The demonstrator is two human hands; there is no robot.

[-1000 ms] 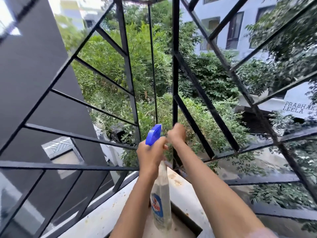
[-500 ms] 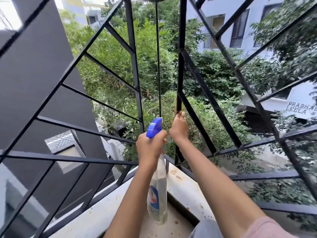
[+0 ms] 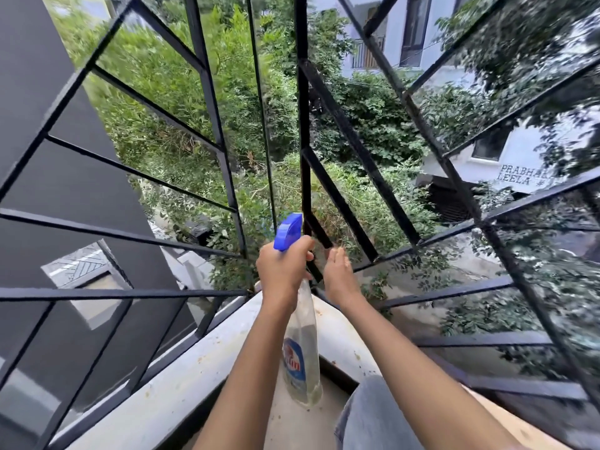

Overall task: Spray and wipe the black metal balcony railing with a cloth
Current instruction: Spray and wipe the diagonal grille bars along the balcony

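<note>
One clear spray bottle with a blue head hangs over the corner of the concrete ledge, its neck gripped by the curled fingers of the left hand. Just beside it, the right hand reaches the foot of a diagonal bar of the black railing at that corner. I cannot tell whether its fingers close on the bar.

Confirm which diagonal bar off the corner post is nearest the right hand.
The shortest, lowest diagonal bar, beside the blue spray head; the right hand reaches its lower end. Both longer diagonals sit higher.
</note>
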